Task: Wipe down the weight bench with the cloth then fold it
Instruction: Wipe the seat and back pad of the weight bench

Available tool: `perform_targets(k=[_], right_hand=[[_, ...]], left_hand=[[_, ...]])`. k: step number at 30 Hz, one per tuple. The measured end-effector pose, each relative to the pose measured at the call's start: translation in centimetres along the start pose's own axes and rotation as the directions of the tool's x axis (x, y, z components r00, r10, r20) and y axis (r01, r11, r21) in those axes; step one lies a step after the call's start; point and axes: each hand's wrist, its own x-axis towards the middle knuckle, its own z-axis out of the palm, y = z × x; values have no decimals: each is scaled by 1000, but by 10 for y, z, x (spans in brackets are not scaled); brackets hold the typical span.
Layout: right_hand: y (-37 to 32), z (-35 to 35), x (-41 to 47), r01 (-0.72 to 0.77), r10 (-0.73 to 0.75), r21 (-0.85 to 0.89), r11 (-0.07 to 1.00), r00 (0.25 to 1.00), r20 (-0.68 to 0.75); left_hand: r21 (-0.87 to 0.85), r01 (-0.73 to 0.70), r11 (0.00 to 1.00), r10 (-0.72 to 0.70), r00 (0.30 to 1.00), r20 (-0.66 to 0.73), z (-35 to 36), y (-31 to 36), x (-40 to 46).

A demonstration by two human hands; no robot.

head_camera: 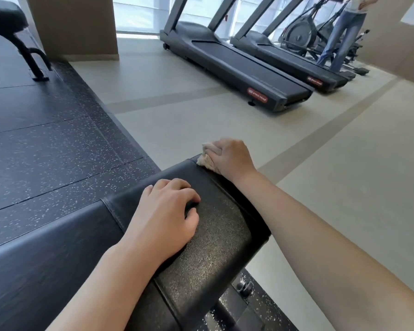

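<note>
The black padded weight bench [208,235] ran lengthwise away from the viewer. On this surface the left hand [163,211] rested mid-pad, fingers loosely curled, holding nothing. At the far end, the nearer right hand [230,158] gripped the bunched beige cloth [207,158] — pressed against the pad's far right corner.

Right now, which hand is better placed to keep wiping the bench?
The right hand. It already grips the cloth and presses it on the far corner of the bench. The left hand holds nothing and only rests on the pad.
</note>
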Motion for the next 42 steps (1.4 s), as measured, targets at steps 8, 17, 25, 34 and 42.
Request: perform_targets(k=[8, 17, 25, 34, 42], right_hand=[[-10, -19, -30, -10, 11, -17, 1000, 1000, 29], [-26, -85, -164, 3, -5, 30, 1000, 997, 74], [-42, -93, -201, 87, -97, 83, 993, 987, 128], [-76, -9, -55, 153, -150, -78, 985, 988, 49], [-91, -13, -50, 61, -47, -132, 989, 993, 105]], left_hand=[[1, -6, 1000, 6, 1000, 4, -5, 4, -3], [-52, -43, 998, 43, 999, -6, -12, 3, -27], [-89, -14, 996, 9, 998, -67, -18, -6, -27], [-78, 49, 996, -57, 993, -108, -19, -14, -12], [-92, 92, 991, -104, 984, -141, -20, -26, -9]])
